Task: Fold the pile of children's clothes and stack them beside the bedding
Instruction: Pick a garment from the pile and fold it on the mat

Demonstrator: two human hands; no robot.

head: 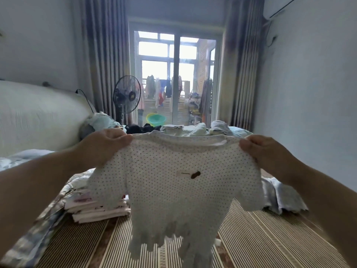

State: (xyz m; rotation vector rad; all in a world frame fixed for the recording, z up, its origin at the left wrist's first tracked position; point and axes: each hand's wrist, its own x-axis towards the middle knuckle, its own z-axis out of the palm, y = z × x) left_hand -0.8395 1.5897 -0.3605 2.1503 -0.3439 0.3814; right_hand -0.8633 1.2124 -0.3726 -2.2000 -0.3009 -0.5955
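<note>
The shirt (173,180) hangs spread between the left hand (104,146) and the right hand (266,149) and screens the middle of the bed, so the open way down is on either side of it, onto the striped mat (270,238) that shows bare in front. On the left the folded stack (96,209) sits on the mat beside the quilt (38,229), with the headboard (34,113) rising behind. On the right grey clothes (280,196) lie at the mat's edge near the wall (309,93), and the pile (193,129) closes the bed's far end.
</note>
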